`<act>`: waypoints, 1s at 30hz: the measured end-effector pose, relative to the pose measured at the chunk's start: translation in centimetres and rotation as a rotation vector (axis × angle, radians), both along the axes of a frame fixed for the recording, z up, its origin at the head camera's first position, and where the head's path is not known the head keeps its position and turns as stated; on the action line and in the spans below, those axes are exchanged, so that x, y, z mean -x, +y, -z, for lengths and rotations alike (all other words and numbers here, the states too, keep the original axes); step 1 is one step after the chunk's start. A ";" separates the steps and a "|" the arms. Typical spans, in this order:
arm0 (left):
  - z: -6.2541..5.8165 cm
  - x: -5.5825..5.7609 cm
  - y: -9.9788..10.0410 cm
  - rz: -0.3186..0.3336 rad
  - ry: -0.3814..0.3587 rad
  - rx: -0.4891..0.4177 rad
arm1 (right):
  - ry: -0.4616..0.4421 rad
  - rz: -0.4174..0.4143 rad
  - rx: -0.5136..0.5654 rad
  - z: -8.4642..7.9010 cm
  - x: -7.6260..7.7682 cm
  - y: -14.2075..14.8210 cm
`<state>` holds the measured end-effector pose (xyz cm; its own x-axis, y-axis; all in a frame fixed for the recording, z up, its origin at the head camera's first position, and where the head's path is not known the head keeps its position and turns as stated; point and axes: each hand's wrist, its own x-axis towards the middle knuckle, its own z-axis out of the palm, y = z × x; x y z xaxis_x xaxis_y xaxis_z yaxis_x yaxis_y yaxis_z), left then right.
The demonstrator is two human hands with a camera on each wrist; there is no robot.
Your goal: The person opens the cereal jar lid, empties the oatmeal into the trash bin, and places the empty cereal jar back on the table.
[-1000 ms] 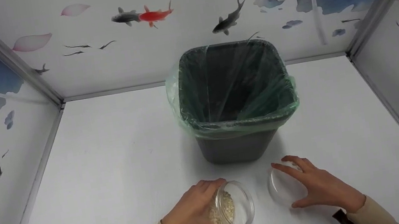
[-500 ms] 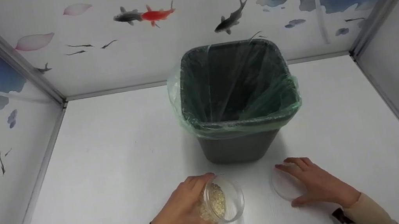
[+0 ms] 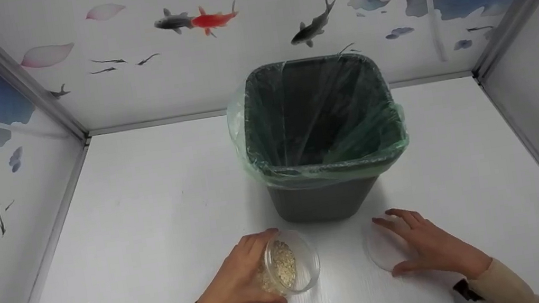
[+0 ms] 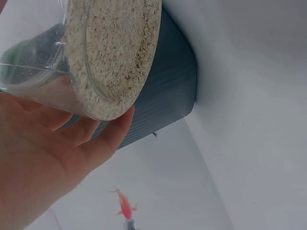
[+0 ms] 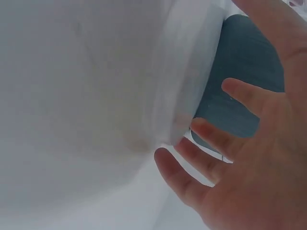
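Observation:
A clear round jar (image 3: 302, 269) with pale rolled oats (image 3: 284, 265) in it is tilted, its mouth towards the right in the head view. My left hand (image 3: 239, 279) grips the jar from its left side, fingers over the far side and thumb on the near side. In the left wrist view the oats (image 4: 120, 52) lie against the jar's base. A clear round lid (image 3: 386, 250) lies on the table to the right. My right hand (image 3: 434, 250) arches beside the lid with fingers spread; whether any fingertip touches its edge I cannot tell.
A dark grey bin (image 3: 327, 199) lined with a green plastic bag (image 3: 272, 172) stands beyond both hands, against the back wall (image 3: 159, 93). Fish-patterned walls enclose the white table (image 3: 140, 219) on the left, right and back.
My left hand has carried the jar to the left and slightly away from me. The right hand has barely moved; the lid between its fingers now looks flatter against the table.

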<state>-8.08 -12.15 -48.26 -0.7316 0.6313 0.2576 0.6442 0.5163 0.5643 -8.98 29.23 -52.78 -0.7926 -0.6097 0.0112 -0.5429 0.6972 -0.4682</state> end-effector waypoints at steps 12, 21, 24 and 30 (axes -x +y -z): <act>-0.1 -0.5 -0.8 -0.053 -0.024 -0.007 | 0.293 0.069 0.058 -5.6 4.3 2.0; 0.1 -0.6 -1.2 -0.081 -0.039 -0.008 | 0.352 0.197 0.180 -11.5 7.5 2.5; 0.2 -0.7 -1.2 -0.082 -0.046 -0.005 | 0.374 0.227 0.241 -13.2 8.6 2.6; 0.5 -0.8 -0.9 -0.074 -0.053 0.011 | 0.304 0.291 0.332 -16.0 10.2 2.3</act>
